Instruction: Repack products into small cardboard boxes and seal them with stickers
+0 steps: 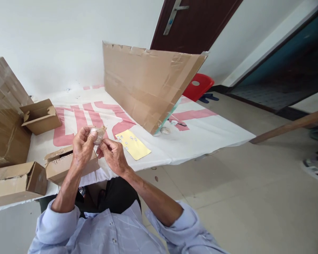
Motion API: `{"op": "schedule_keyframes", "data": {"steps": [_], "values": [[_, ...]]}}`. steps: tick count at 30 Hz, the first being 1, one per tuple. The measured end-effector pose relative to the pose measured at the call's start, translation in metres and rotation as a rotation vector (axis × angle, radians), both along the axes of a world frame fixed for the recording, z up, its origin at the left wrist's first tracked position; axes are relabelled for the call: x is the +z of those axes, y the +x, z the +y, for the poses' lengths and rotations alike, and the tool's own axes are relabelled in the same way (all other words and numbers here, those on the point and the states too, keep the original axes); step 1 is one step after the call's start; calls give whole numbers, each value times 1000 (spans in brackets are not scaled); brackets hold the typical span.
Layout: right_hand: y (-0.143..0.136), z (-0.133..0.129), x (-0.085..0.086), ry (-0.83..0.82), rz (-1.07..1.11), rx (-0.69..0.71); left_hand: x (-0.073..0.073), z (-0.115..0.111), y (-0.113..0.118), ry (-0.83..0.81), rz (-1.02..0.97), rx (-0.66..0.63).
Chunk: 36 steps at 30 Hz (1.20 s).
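My left hand is closed around a small, roundish clear plastic packet, its thumb lying across the front. The packet has a crumpled, brownish top end; what it contains is too small to make out. My right hand meets it from the right, thumb and forefinger pinched at the packet's lower edge. Beside my right hand, a yellow sheet with several small white labels lies on the table. An opened cardboard box stands below my left wrist, partly covered by my forearm.
A white cloth with red markings covers the table. A large cardboard panel stands upright on it. At the left are a small open box, a tall carton and another box. A red chair stands behind.
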State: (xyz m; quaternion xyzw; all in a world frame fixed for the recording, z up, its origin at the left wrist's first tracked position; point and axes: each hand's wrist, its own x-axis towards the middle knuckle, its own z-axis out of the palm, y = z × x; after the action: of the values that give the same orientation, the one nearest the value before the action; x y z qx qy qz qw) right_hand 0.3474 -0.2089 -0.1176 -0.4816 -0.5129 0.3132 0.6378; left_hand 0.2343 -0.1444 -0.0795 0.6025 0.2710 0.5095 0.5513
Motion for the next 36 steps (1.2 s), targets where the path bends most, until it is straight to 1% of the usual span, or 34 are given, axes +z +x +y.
{"op": "schedule_keyframes", "data": {"steps": [5,8,10,15,17,20,24,27,29,31,33,36], "values": [[3,2,-3,-64,123,65,-16,0,3,75,46,122],[7,2,-3,-78,182,111,-22,2,3,161,113,136],[8,1,-2,-83,192,132,-25,5,3,237,167,150],[7,0,-1,-173,256,185,-30,9,0,494,289,265],[7,-1,0,-217,331,208,-31,10,-2,583,314,269],[7,-3,4,-229,452,252,-32,10,-7,718,322,239],[4,-8,9,-181,548,364,-33,6,-14,911,311,221],[-1,-10,8,-126,532,400,-34,0,-17,995,340,223],[-2,-11,6,-103,491,389,-33,-4,-21,1015,375,224],[0,-11,4,-92,450,381,-27,-8,-26,1026,425,219],[4,-11,3,-92,402,399,-17,-11,-32,1057,511,188],[11,-14,3,-89,293,414,1,-14,-40,1113,666,66]]}}
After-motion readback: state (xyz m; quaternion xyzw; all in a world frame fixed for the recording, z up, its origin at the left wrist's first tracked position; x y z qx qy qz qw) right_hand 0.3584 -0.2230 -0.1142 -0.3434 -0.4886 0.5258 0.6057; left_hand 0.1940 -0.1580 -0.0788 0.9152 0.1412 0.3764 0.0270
